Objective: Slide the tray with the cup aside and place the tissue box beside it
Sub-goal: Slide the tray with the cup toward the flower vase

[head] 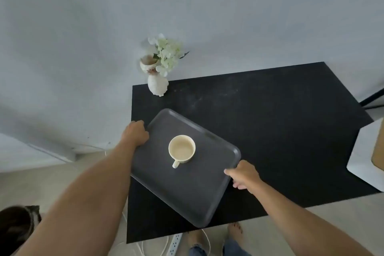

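The tray [187, 189] in front of you is a flat, dark, rigid sheet with a low raised rim and rounded corners; it lies skewed on the left half of the black bench [270, 120], its near corner jutting past the bench's front edge. It looks stiff and light, and its smooth base should glide over the benchtop with little push. The cup [181, 149] is the fragile part: a pale mug standing upright near the tray's middle, handle toward you, loose on a slick surface, so a jerk could send it skating or tipping. I cannot tell whether it holds liquid.

Your left hand [135, 133] is curled over the tray's far-left rim, fingers closed on it. Your right hand [243, 174] sits at the right corner with thumb on the rim and fingers wrapped under or alongside, closed on the edge. Opposite rims are the right place to hold; keep the tray flat and move it slowly.

The tissue box [367, 156], white with a tan top, sits at the bench's right edge, well apart from the tray; it should be light and crushable, so grip its sides gently. A white vase of flowers [158, 83] stands at the far-left corner, near the tray's far edge, so mind it.
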